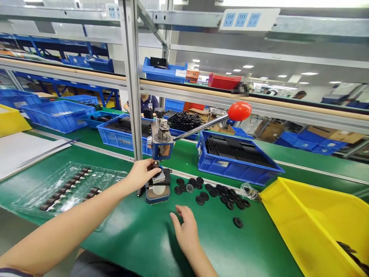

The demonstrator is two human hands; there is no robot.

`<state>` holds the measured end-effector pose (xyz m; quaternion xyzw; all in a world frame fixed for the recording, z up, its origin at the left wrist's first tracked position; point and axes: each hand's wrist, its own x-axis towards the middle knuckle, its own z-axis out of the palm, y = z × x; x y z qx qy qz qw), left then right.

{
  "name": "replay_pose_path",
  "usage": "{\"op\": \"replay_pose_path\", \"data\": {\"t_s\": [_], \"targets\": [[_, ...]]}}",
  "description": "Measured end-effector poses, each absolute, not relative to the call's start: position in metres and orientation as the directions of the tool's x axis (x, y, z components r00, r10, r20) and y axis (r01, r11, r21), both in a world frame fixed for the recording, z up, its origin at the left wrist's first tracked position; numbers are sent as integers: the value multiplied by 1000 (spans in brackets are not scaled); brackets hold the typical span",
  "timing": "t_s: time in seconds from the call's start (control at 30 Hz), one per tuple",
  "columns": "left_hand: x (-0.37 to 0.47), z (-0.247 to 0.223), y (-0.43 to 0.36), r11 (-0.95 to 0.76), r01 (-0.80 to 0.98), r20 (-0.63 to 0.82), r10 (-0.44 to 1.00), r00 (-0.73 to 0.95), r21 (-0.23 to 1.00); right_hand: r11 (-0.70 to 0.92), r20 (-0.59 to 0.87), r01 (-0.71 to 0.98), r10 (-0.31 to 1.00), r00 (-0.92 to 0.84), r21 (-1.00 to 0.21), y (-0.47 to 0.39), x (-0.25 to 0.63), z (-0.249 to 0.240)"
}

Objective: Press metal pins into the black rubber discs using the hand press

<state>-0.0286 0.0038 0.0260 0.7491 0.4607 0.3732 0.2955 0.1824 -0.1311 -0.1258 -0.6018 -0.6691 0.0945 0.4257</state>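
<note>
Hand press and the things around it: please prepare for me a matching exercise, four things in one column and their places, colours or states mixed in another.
1. left hand
2. right hand
3. ball knob
4. black discs

A. red
B. scattered on the green table
C. at the press, below its head
D. open, holding nothing

Pairs: 1-C, 2-D, 3-A, 4-B

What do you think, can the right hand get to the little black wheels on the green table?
Probably yes: the right hand looks open and holds nothing I can see, and just green tabletop shows between it and the nearest black wheels.
</note>
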Motion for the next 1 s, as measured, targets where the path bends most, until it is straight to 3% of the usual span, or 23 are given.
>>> {"op": "replay_pose_path", "data": {"t_s": [0.27,0.73,1.0], "targets": [[-29,31,3,-425,528,300,903,308,735,386,567,732,824,1,-562,-70,137,-48],[-24,28,6,-402,550,270,912,308,732,295,579,725,796,174,-623,-47,102,-57],[-22,28,8,-419,583,274,906,323,696,307,563,696,809,169,-649,-58,119,-40]]}}
